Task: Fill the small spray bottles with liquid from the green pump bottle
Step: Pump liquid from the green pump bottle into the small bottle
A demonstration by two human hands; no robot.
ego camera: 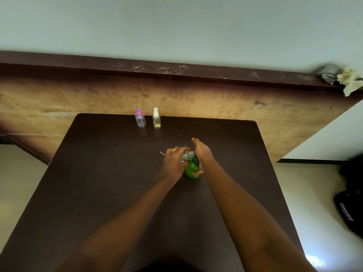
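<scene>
Left hand grip pinches a small translucent bottle against the glossy green pump bottle; right hand grip wraps it on the smooth dark tabletop.

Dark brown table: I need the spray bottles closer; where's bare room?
Crowded: centre, where left hand and right hand hold the green pump bottle. Bare: dark brown table either side of them, and ahead up to the purple-capped spray bottle and white-capped spray bottle.

The left hand and right hand hide most of the green bottle, its top too blurred to tell what they grip, and the black bag runs off the right edge
</scene>
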